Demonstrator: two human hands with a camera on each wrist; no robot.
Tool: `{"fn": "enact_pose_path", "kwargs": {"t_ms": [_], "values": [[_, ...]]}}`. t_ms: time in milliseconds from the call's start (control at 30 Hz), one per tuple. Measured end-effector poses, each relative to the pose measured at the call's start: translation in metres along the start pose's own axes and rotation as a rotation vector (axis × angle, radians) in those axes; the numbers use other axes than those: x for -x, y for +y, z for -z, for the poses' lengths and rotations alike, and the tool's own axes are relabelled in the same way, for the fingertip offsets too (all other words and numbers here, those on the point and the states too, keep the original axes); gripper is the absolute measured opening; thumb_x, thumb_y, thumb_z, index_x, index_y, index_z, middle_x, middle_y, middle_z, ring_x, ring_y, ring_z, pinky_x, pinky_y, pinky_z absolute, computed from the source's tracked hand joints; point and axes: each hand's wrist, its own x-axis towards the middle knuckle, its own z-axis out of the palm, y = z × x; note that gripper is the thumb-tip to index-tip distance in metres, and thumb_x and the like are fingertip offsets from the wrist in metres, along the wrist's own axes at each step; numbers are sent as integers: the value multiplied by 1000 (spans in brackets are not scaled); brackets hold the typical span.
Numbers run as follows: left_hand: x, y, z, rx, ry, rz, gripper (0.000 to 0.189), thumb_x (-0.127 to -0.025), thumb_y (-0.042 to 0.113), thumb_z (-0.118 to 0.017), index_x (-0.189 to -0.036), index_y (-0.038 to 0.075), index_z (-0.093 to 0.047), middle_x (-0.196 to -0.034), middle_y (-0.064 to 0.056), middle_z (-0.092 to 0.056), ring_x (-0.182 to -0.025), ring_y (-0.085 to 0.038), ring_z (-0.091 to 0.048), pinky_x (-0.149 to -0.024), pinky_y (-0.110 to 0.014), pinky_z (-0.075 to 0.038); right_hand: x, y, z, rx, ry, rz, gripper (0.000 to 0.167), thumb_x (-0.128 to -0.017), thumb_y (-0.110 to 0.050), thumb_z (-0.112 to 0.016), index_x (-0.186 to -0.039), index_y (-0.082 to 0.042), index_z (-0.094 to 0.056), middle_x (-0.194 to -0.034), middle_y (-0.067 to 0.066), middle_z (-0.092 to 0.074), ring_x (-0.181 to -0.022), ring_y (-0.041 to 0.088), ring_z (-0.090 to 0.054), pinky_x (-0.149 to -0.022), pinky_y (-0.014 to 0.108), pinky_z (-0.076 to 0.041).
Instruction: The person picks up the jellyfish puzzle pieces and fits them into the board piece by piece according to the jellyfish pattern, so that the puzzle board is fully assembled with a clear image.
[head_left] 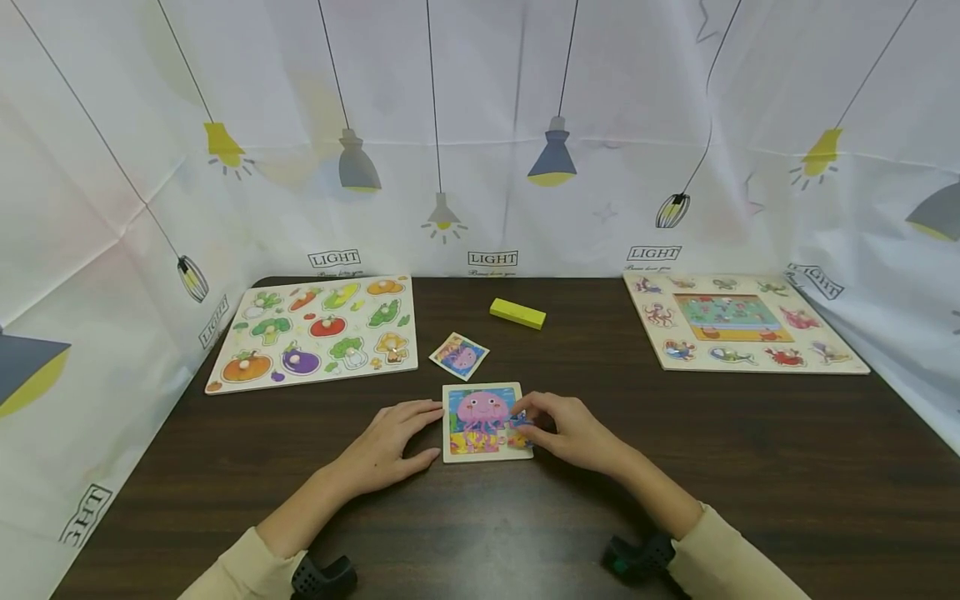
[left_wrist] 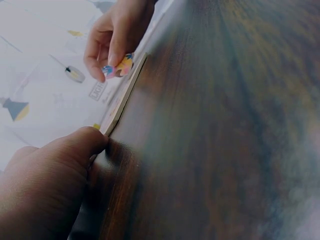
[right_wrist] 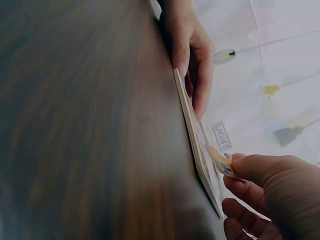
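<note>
A small jigsaw board [head_left: 480, 457] with a pink jellyfish picture lies flat on the dark table, a pale gap showing at its lower right. My right hand [head_left: 573, 429] pinches a colourful puzzle piece [right_wrist: 222, 161] between thumb and fingers, over the board's right side. In the left wrist view that piece [left_wrist: 119, 68] shows blue, yellow and pink, held tilted close over the board. My left hand [head_left: 386, 450] rests beside the board, fingertips at its left edge and fingers loosely extended. Just behind the board is a small jellyfish picture card [head_left: 459, 357].
A vegetable puzzle board [head_left: 352, 312] lies at the back left, and a sea-animal board [head_left: 652, 333] at the back right. Between them sits a yellow block [head_left: 517, 314]. A white cloth printed with lamps [head_left: 480, 100] hangs behind the brown table [head_left: 675, 467].
</note>
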Motion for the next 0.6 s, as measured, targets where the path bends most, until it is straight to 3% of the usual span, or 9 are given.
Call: {"fn": "enact_pose_path", "kwargs": {"t_ms": [600], "values": [[-1,1,0,-1,-3,1,53,-88,34,-60,-132,8,-49,-134,-8,-45,-125,-21,-38,-98,-45,-30,-4,-3,-10,23,-1,-1,17,-86,-21,-64,-102,-14,-63,-79,-11,-54,-73,11,-47,-63,27,-42]]}}
